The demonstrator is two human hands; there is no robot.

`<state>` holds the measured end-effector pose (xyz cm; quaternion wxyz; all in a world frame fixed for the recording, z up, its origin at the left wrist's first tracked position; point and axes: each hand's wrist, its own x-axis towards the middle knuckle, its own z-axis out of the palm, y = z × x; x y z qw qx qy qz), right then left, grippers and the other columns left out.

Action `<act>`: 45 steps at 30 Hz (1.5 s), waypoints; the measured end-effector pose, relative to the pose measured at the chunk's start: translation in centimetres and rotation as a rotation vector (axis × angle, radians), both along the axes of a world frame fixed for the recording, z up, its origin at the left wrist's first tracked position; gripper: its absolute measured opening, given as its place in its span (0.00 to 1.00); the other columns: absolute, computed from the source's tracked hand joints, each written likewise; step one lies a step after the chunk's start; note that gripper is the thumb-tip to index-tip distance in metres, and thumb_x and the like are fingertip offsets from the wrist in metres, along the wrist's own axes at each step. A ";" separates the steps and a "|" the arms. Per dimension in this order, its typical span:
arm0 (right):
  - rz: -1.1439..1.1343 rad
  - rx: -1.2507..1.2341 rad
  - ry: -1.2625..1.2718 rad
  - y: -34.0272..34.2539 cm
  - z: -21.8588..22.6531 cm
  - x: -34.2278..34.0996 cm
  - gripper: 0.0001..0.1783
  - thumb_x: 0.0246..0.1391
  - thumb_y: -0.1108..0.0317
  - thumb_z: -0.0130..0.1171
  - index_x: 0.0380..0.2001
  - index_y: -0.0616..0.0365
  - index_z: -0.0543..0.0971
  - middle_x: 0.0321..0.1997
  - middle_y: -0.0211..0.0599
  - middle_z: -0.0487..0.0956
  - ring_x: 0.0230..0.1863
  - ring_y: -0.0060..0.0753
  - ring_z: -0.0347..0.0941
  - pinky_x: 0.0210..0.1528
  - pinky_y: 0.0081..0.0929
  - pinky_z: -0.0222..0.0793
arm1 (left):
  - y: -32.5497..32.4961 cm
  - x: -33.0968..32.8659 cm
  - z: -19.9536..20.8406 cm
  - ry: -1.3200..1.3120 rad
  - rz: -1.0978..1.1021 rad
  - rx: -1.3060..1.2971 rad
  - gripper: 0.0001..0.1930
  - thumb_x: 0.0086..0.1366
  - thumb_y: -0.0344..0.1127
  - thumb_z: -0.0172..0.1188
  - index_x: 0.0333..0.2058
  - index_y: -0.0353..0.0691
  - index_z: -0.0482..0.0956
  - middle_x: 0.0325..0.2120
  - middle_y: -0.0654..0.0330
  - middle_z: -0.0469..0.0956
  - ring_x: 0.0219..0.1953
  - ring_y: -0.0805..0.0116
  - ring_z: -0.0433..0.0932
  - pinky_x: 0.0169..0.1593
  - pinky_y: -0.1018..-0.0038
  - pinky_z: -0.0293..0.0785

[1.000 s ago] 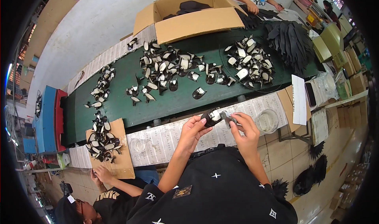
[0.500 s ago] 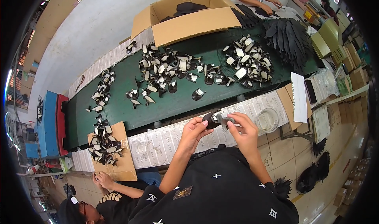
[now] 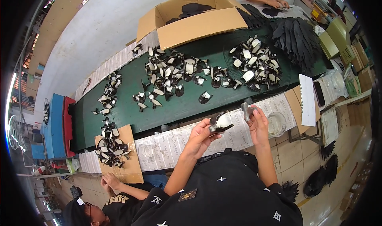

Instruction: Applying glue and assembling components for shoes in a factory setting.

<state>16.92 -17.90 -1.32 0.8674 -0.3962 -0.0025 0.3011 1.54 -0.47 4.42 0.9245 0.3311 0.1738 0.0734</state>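
Observation:
My left hand (image 3: 199, 139) is closed on a black shoe heel (image 3: 223, 122) with a white inner face, held tilted above the paper-covered front ledge. To its right, my right hand (image 3: 259, 125) pinches a small dark grey piece (image 3: 247, 111), whose kind I cannot make out, apart from the heel. Similar black heels with cream-white faces lie in a large heap (image 3: 169, 69) on the green table (image 3: 131, 118). Another pile of them (image 3: 254, 63) sits in a clear round tray at the right.
A cardboard sheet (image 3: 135, 162) with heels lies at left, beside a seated person's hands (image 3: 110, 182). Clear round dishes (image 3: 276, 124) stand on the ledge. At the back are an open carton (image 3: 203, 33), black cut pieces (image 3: 296, 41) and another person's hands (image 3: 278, 4).
My right hand has moved right and up with the grey piece, away from the heel. My left hand has turned the heel so its white face shows.

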 end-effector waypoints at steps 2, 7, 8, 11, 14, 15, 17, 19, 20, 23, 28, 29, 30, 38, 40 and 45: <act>-0.031 -0.053 -0.028 -0.2 -3.0 0.6 0.14 0.62 0.68 0.52 0.49 0.60 0.74 0.41 0.30 0.78 0.39 0.19 0.74 0.42 0.24 0.75 | -0.3 0.3 0.6 -0.110 -0.014 -0.081 0.14 0.62 0.34 0.62 0.44 0.42 0.70 0.37 0.63 0.77 0.40 0.69 0.76 0.43 0.70 0.76; -0.004 -0.272 -0.067 -0.1 -9.0 0.2 0.13 0.61 0.66 0.55 0.47 0.58 0.76 0.40 0.27 0.77 0.38 0.16 0.72 0.41 0.19 0.72 | -1.2 1.0 2.4 -0.531 -0.172 -0.526 0.16 0.60 0.44 0.62 0.40 0.45 0.67 0.32 0.63 0.73 0.37 0.65 0.74 0.36 0.70 0.73; 0.014 -0.258 -0.061 -0.1 -9.9 -0.1 0.13 0.61 0.66 0.55 0.47 0.58 0.76 0.40 0.27 0.77 0.38 0.16 0.72 0.41 0.19 0.72 | -1.2 1.2 2.6 -0.568 -0.196 -0.517 0.18 0.64 0.53 0.56 0.39 0.44 0.67 0.32 0.62 0.73 0.37 0.65 0.74 0.36 0.70 0.73; -0.026 -0.273 -0.011 -0.6 -12.0 -0.4 0.13 0.61 0.67 0.55 0.47 0.58 0.76 0.40 0.27 0.78 0.36 0.17 0.73 0.40 0.19 0.72 | -1.1 2.5 3.0 -0.552 -0.215 -0.595 0.13 0.63 0.42 0.59 0.39 0.43 0.67 0.29 0.60 0.74 0.35 0.62 0.75 0.35 0.68 0.75; -0.072 -0.197 0.038 -0.7 -12.1 0.3 0.13 0.60 0.67 0.55 0.47 0.59 0.76 0.39 0.28 0.78 0.35 0.17 0.73 0.39 0.20 0.73 | -0.9 3.6 2.2 -0.534 -0.253 -0.502 0.17 0.62 0.44 0.62 0.40 0.42 0.66 0.32 0.60 0.73 0.36 0.63 0.75 0.35 0.70 0.75; -0.112 -0.193 0.035 -1.0 -12.4 0.5 0.13 0.60 0.67 0.55 0.47 0.59 0.76 0.39 0.28 0.78 0.35 0.17 0.73 0.39 0.20 0.73 | -0.9 4.3 1.8 -0.462 -0.192 -0.423 0.17 0.61 0.41 0.62 0.42 0.42 0.66 0.33 0.59 0.74 0.35 0.63 0.75 0.36 0.70 0.75; -0.048 -0.140 0.059 -1.2 -13.2 0.3 0.14 0.61 0.68 0.55 0.48 0.60 0.75 0.39 0.30 0.79 0.36 0.19 0.74 0.39 0.20 0.73 | -0.7 5.5 0.4 -0.270 -0.102 -0.365 0.21 0.61 0.36 0.62 0.50 0.41 0.65 0.37 0.58 0.76 0.38 0.61 0.77 0.39 0.71 0.75; -0.043 -0.127 0.072 -0.8 -13.1 0.1 0.14 0.61 0.68 0.55 0.48 0.61 0.75 0.40 0.31 0.79 0.37 0.19 0.75 0.39 0.20 0.73 | 0.0 8.0 -0.5 -0.095 -0.061 -0.189 0.15 0.66 0.34 0.56 0.49 0.38 0.68 0.42 0.58 0.76 0.43 0.64 0.77 0.44 0.72 0.76; 0.008 -0.120 0.096 -0.8 -13.1 0.1 0.14 0.61 0.68 0.55 0.48 0.61 0.75 0.40 0.33 0.79 0.38 0.20 0.75 0.39 0.20 0.74 | 0.2 9.8 -0.3 0.053 -0.042 -0.074 0.12 0.67 0.34 0.55 0.46 0.38 0.70 0.42 0.60 0.76 0.43 0.66 0.77 0.44 0.72 0.77; 0.024 -0.123 0.091 -0.6 -12.8 0.0 0.13 0.61 0.69 0.53 0.48 0.60 0.75 0.42 0.33 0.79 0.39 0.22 0.75 0.41 0.21 0.74 | 1.1 14.6 0.4 0.016 -0.100 -0.004 0.17 0.70 0.36 0.50 0.53 0.34 0.68 0.53 0.51 0.72 0.54 0.58 0.74 0.56 0.68 0.73; -0.022 -0.115 0.105 -1.3 -12.9 -0.1 0.14 0.60 0.70 0.55 0.49 0.62 0.74 0.42 0.34 0.79 0.40 0.21 0.75 0.40 0.19 0.74 | 4.2 19.7 1.8 -0.125 -0.239 0.344 0.16 0.69 0.35 0.51 0.51 0.33 0.71 0.49 0.50 0.76 0.53 0.59 0.75 0.54 0.69 0.73; -0.028 -0.115 0.106 -1.5 -13.1 0.0 0.14 0.60 0.70 0.54 0.49 0.61 0.74 0.42 0.34 0.79 0.41 0.21 0.75 0.40 0.19 0.74 | 4.8 20.4 1.4 -0.023 -0.181 0.574 0.14 0.68 0.34 0.52 0.49 0.34 0.73 0.47 0.54 0.78 0.49 0.66 0.77 0.50 0.72 0.73; -0.022 -0.110 0.106 -1.4 -13.0 0.0 0.14 0.60 0.70 0.54 0.49 0.61 0.74 0.42 0.34 0.79 0.41 0.21 0.75 0.40 0.19 0.74 | 6.2 20.7 -0.4 -0.003 -0.143 0.829 0.16 0.66 0.35 0.56 0.50 0.35 0.73 0.46 0.55 0.78 0.46 0.69 0.78 0.49 0.74 0.73; 0.008 -0.128 0.108 -1.0 -12.8 0.6 0.14 0.60 0.70 0.54 0.48 0.61 0.74 0.42 0.35 0.79 0.40 0.22 0.76 0.41 0.19 0.74 | 11.9 13.9 -12.3 0.897 -0.307 1.633 0.22 0.55 0.40 0.66 0.47 0.39 0.76 0.46 0.51 0.74 0.48 0.48 0.73 0.47 0.57 0.72; -0.001 -0.127 0.106 -1.2 -13.0 0.5 0.14 0.60 0.70 0.54 0.48 0.62 0.74 0.42 0.35 0.79 0.40 0.22 0.76 0.41 0.19 0.74 | 10.2 13.0 -12.6 0.787 -0.250 1.680 0.21 0.54 0.41 0.67 0.46 0.44 0.78 0.47 0.50 0.73 0.52 0.48 0.70 0.52 0.56 0.68; -0.001 -0.111 0.049 -0.9 -12.7 0.3 0.13 0.62 0.69 0.52 0.48 0.63 0.74 0.43 0.38 0.79 0.42 0.26 0.76 0.45 0.24 0.75 | 9.4 10.7 -14.5 0.649 0.344 1.974 0.11 0.59 0.36 0.63 0.40 0.42 0.80 0.53 0.49 0.71 0.55 0.51 0.70 0.57 0.56 0.64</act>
